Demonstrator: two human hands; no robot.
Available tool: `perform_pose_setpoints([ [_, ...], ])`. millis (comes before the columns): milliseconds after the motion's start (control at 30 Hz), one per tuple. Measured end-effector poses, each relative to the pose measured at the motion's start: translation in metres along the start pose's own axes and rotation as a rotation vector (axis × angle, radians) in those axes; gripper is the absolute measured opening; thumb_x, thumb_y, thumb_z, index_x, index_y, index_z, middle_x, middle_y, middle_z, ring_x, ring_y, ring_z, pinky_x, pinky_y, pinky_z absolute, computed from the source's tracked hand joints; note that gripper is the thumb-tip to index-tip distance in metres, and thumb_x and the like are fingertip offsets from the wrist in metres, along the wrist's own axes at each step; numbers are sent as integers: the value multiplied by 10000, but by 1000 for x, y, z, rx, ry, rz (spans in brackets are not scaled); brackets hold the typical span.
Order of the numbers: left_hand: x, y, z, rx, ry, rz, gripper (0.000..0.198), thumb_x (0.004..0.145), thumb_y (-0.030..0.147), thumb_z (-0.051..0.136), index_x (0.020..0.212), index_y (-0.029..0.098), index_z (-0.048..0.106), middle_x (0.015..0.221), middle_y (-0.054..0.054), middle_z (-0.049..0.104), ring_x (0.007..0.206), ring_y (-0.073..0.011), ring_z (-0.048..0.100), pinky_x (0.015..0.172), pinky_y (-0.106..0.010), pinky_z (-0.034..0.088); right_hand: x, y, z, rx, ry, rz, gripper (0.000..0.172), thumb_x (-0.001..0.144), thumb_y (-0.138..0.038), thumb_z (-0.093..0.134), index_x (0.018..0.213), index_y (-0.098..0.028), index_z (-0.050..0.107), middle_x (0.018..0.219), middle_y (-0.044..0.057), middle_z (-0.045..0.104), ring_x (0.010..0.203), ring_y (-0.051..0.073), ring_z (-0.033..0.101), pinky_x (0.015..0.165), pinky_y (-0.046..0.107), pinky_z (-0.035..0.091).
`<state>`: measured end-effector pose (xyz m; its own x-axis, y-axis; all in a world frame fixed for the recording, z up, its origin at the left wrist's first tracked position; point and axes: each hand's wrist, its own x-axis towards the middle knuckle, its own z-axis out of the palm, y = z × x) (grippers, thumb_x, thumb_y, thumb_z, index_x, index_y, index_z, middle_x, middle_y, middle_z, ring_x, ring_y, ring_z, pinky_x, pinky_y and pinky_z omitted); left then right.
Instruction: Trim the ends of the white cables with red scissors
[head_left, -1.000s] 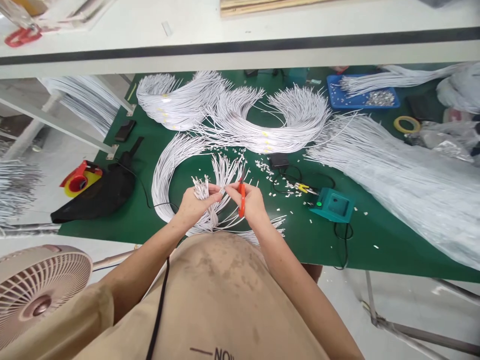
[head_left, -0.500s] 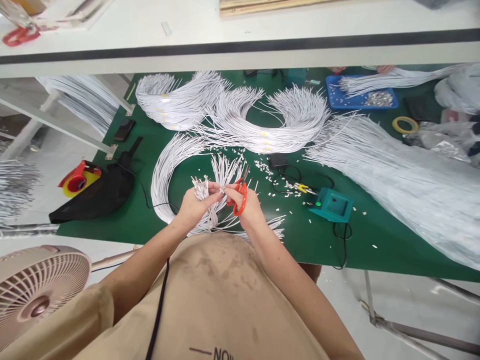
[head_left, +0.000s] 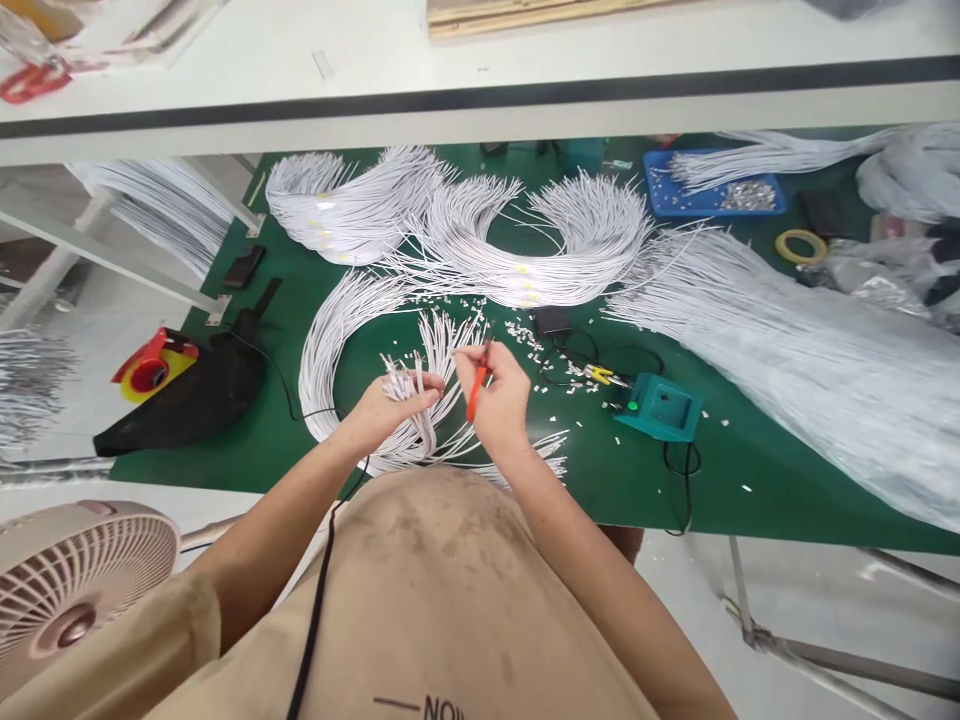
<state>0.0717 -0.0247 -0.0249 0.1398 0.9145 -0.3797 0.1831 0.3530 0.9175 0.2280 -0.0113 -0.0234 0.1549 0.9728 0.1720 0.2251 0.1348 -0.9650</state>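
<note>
My left hand (head_left: 390,405) is closed around a bunch of white wires (head_left: 425,430), whose ends stick up past the thumb and fingers. In my right hand (head_left: 501,392) are orange-handled scissors (head_left: 478,388), held against the palm with the blades pointing away from me. The right thumb and forefinger come together just right of the left fingertips; whatever is between them is too small to make out. A curved bundle of white wires (head_left: 319,350) lies on the green table around and beneath the left hand.
Bigger wire bundles (head_left: 525,280) lie behind, and a plastic-covered wire pile (head_left: 787,350) fills the right. Small white scraps (head_left: 525,340) are scattered near a teal device (head_left: 660,408). A blue tray (head_left: 716,205), a tape dispenser (head_left: 154,368) and a fan (head_left: 82,590) stand around. A shelf (head_left: 480,90) overhangs the back.
My right hand has drawn slightly right and up, away from the left fingertips, and the scissors have turned in it. The left hand keeps its wires. The view has shifted a little.
</note>
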Motion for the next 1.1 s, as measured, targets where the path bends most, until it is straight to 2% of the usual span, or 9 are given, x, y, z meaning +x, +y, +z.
perform_pose_setpoints([
  [100,1,-2,0,20,-24,-3,350,662,372,674,937,157,652,878,-63,675,833,-225,603,802,-353,429,-1,-3,7,25,-178,-13,174,734,-215,501,801,-192,661,831,9,622,725,126,565,662,233,440],
  [233,2,-5,1,31,-31,-2,362,652,365,678,947,156,651,861,-60,674,809,-221,604,791,-348,435,0,-1,11,-23,-205,61,196,744,-238,491,829,-196,663,852,15,631,712,131,562,644,237,435],
  [367,0,-4,3,91,1,34,277,649,373,675,823,158,668,719,-31,652,760,-212,593,754,-330,437,3,-5,9,-139,-252,63,171,729,-305,536,785,-199,657,819,14,622,685,133,541,622,242,407],
  [500,-2,0,8,17,111,93,255,701,401,624,773,158,653,658,-19,625,720,-180,576,740,-301,427,0,-5,9,-221,-213,80,174,738,-328,520,739,-199,637,782,10,605,673,131,519,609,242,381],
  [600,-1,-1,12,-137,172,90,238,661,364,675,769,157,628,688,-10,623,713,-155,570,721,-276,422,-4,-2,10,-228,-182,96,177,735,-341,520,698,-196,616,738,5,584,649,126,499,593,238,371],
  [733,2,-2,14,-305,161,64,264,570,285,752,728,157,584,727,4,609,708,-137,570,703,-263,426,-8,2,12,-198,-171,92,172,734,-340,532,669,-193,595,715,1,570,648,127,496,587,238,373],
  [867,3,3,10,-254,94,45,291,628,335,710,826,143,618,771,-37,636,725,-156,575,717,-287,430,-12,3,12,-145,-144,95,190,746,-362,535,692,-190,596,736,10,578,700,139,519,643,245,398],
  [967,4,7,5,-229,17,4,270,670,362,674,807,134,621,732,-43,622,693,-153,566,690,-285,427,-15,1,12,-109,-143,86,184,756,-355,527,720,-194,609,729,9,578,713,142,527,670,248,407],
  [1100,6,6,4,-350,111,29,256,686,361,660,815,151,591,675,-8,589,664,-129,554,701,-281,426,-18,0,12,-49,-130,93,169,754,-337,532,734,-192,618,744,9,590,711,137,537,683,246,412],
])
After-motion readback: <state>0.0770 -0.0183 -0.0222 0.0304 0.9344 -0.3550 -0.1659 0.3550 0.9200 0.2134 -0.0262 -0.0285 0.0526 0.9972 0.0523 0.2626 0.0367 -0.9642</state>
